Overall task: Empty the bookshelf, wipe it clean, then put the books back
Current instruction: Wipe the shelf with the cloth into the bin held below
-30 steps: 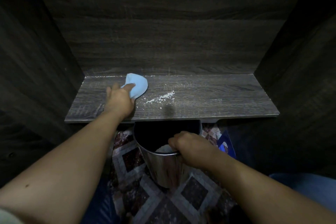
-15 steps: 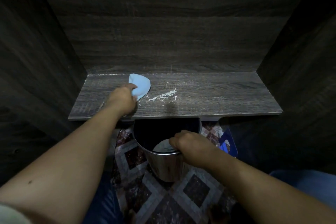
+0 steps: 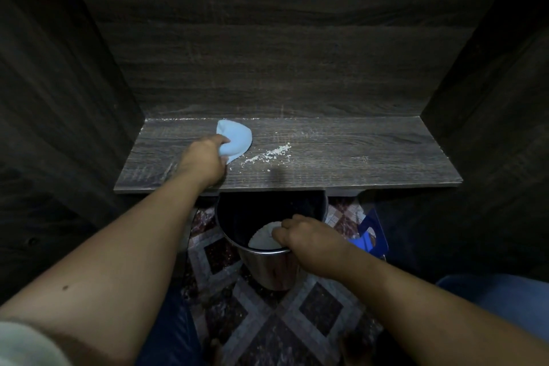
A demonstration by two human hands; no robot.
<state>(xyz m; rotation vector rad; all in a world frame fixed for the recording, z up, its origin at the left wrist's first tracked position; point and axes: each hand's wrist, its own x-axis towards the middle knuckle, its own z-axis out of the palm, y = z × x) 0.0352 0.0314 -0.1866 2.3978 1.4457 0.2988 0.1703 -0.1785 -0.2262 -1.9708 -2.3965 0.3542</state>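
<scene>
1. Left hand (image 3: 205, 162): I see it curled round a light blue cloth (image 3: 237, 140). The cloth bulges out just beyond the fingers and lies on the dark wooden shelf (image 3: 356, 157).
2. White crumbs (image 3: 267, 154): a loose streak on the shelf board, just right of that hand and the cloth.
3. Right hand (image 3: 300, 236): below the shelf's front edge, gripping the near rim of a metal bucket (image 3: 267, 267).
4. Pale wad (image 3: 263, 239): inside the bucket, at the right hand's fingertips. I cannot tell what it is.
5. Blue packet (image 3: 370, 235): on the patterned floor (image 3: 297, 321), just right of the right hand.
</scene>
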